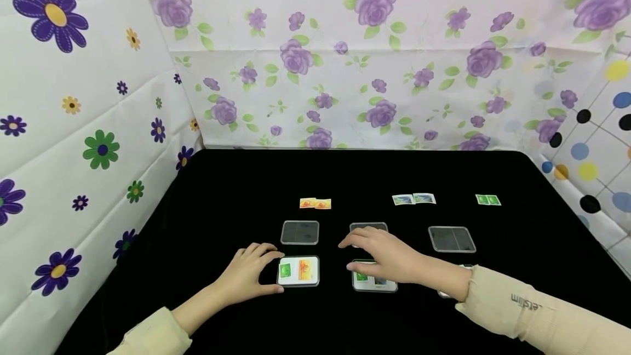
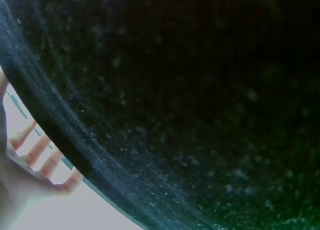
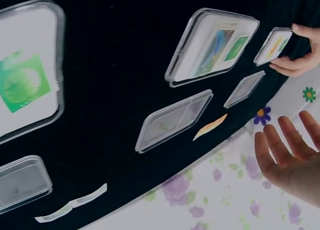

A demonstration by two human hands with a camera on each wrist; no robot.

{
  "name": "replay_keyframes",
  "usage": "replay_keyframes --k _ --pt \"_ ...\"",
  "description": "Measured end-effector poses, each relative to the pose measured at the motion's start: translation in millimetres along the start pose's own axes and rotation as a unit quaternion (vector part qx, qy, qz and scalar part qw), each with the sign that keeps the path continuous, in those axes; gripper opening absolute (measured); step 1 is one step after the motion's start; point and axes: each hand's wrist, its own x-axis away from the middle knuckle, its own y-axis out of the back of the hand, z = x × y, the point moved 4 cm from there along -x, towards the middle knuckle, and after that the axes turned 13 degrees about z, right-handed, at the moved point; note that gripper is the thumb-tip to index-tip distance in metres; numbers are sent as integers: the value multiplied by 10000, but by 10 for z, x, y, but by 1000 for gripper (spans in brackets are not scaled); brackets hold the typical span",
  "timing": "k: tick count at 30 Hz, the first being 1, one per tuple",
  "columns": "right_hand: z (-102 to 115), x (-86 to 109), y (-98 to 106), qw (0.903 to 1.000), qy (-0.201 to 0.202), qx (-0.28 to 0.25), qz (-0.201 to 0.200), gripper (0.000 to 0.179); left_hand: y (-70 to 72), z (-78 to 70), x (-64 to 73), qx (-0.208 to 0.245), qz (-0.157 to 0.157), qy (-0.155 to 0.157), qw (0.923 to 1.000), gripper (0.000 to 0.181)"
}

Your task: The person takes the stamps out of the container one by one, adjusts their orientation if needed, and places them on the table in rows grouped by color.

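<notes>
My left hand (image 1: 250, 273) is at the left end of a clear-rimmed case (image 1: 293, 284), thumb and fingertips at its two opposite edges. On that case's white inside lie a green stamp (image 1: 285, 270) and an orange stamp (image 1: 305, 269). My right hand (image 1: 382, 251) hovers over the middle case (image 1: 386, 287), fingers extended, holding nothing. Green and blue stamps show in this case, partly covered by the hand. A third case (image 3: 52, 104), with a green stamp, lies mostly under my right forearm in the head view. The left wrist view is mainly dark cloth.
Behind the cases lie three clear lids (image 1: 299, 241), the middle one partly hidden by my right hand. Farther back are pairs of orange stamps (image 1: 315, 204), blue stamps (image 1: 414, 199) and green stamps (image 1: 488, 200). Black cloth (image 1: 222, 190) covers the table; flowered sheets (image 1: 271, 97) hang around it.
</notes>
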Motion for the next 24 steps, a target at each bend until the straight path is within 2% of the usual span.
replay_keyframes --k 7,16,21,24 --pt "109 -165 -58 9999 -7 42 116 35 -26 -2 -33 36 44 98 9999 68" --pt "222 -418 -161 9997 -119 74 183 33 34 22 -83 50 -31 128 9999 67" --pt "260 -517 -271 9994 -185 129 278 33 -12 27 -66 118 19 141 9998 66" --pt "280 -581 -343 9993 -207 -8 322 33 -38 28 -57 134 -12 142 9998 66"
